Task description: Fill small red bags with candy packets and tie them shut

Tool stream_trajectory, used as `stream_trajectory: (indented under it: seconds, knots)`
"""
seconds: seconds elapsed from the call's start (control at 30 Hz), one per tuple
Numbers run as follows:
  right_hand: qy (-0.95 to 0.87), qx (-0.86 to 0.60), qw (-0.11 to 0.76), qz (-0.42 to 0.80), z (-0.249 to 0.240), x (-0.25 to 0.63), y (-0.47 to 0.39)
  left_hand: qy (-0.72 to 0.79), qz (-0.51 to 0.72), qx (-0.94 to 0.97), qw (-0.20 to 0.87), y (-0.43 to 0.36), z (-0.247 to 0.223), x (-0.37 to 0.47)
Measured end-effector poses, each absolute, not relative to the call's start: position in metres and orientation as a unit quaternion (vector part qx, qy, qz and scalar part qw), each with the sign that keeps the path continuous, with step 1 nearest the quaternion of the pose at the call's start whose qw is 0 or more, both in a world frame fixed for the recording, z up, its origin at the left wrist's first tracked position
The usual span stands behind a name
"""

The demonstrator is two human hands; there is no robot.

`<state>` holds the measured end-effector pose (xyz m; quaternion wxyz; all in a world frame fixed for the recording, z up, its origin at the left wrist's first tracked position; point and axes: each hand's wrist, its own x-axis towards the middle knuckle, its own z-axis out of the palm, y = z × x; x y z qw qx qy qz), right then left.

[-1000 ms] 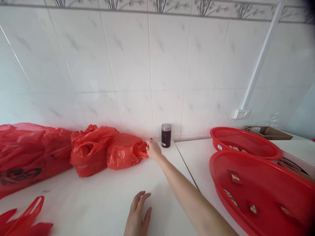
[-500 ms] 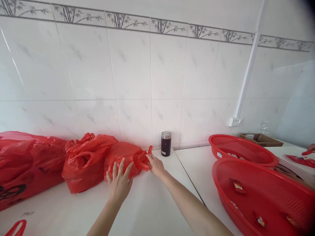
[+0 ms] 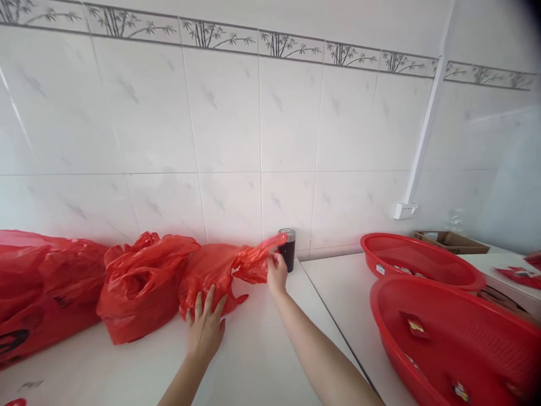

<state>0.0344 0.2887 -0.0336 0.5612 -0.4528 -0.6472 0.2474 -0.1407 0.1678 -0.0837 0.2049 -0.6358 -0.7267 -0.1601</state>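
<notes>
A: Where is the bag that's being handled?

B: The small, rounded red plastic bag (image 3: 207,268) lies on the white flat surface (image 3: 262,355) near the pale tiled wall (image 3: 287,113), against a bulkier, crumpled red plastic bag (image 3: 147,293).

A: And the hands?

B: The right hand (image 3: 276,273) has its fingers closed on the small bag's bunched upper end, drawing it out sideways. The left hand (image 3: 205,327) grasps nothing; its fingers are spread over the near side of the body.

A: Why hold it like that?

B: Probably the flat left hand steadies the contents, so the pull stretches the thin plastic rather than dragging everything along. Whatever is inside, I can't tell.

A: What's behind the right hand?

B: A dark cylindrical container with a silver lid (image 3: 289,251), upright and partly hidden by the plastic. I'd guess it stands by the wall to be out of the way.

A: And the large oval red plastic basket (image 3: 439,321)?

B: Off to the right, well apart, with small packets inside.
</notes>
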Motion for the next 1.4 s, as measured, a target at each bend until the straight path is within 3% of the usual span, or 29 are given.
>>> stream_trajectory:
  seconds: [0.17,0.27,0.33,0.4,0.5,0.63,0.87,1.03,1.1,1.27,1.4]
  knots:
    - [-0.557,-0.424,0.668,0.253,-0.002,0.083,0.266,-0.722,-0.203,-0.639,0.171,0.169,-0.077,-0.139]
    - [-0.548,-0.4,0.681,0.276,-0.002,0.108,0.236,-0.693,-0.329,-0.629,0.127,0.155,-0.064,-0.122]
    - [-0.563,-0.385,0.666,0.302,-0.01,0.121,0.212,-0.647,-0.436,-0.625,0.015,0.139,-0.054,-0.1]
    - [-0.584,-0.372,0.642,0.33,-0.021,0.13,0.186,-0.583,-0.494,-0.625,-0.161,0.123,-0.046,-0.075]
    - [-0.626,-0.348,0.586,0.378,-0.04,0.145,0.152,-0.526,-0.451,-0.647,-0.317,0.106,-0.043,-0.044]
    - [-0.639,-0.363,0.571,0.365,-0.061,0.175,0.132,-0.573,-0.368,-0.665,-0.306,0.105,-0.048,-0.041]
    - [-0.586,-0.448,0.581,0.345,-0.095,0.195,0.113,-0.666,-0.458,-0.56,-0.181,0.144,0.006,-0.063]
    - [-0.608,-0.428,0.59,0.317,-0.085,0.186,0.094,-0.602,-0.465,-0.639,-0.118,0.128,0.036,-0.024]
    - [-0.617,-0.408,0.6,0.304,-0.075,0.184,0.089,-0.562,-0.434,-0.682,-0.173,0.102,0.02,-0.002]
    - [-0.652,-0.364,0.588,0.31,-0.057,0.174,0.081,-0.504,-0.408,-0.594,-0.475,0.049,-0.046,0.037]
    - [-0.667,-0.363,0.582,0.291,-0.057,0.176,0.083,-0.492,-0.459,-0.493,-0.551,0.045,-0.06,0.024]
